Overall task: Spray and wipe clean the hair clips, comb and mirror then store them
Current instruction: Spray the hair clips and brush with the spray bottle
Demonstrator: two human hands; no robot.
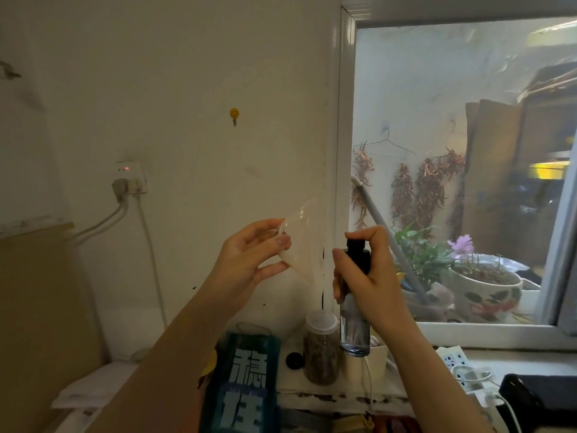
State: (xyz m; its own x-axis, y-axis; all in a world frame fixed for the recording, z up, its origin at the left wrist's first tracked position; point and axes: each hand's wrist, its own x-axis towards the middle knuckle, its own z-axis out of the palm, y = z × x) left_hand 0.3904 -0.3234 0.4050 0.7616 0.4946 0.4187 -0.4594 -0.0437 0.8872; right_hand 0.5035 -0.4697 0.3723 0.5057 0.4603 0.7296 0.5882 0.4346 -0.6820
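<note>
My left hand (249,260) is raised in front of the wall and pinches a pale, translucent, flat item (304,242) between thumb and fingers. It is blurred, so I cannot tell whether it is the comb or a clip. Just to its right, my right hand (365,276) grips a clear spray bottle (356,329) with a black spray head (357,250). The index finger rests on top of the head, and the nozzle points left at the translucent item. No mirror is in view.
Below the hands stand a teal bag with white characters (246,382), a white-lidded jar of dried bits (321,351), a white cup (371,360) and a small black round object (294,360). A power strip (462,370) lies on the sill. Flower pots (484,292) stand outside the window.
</note>
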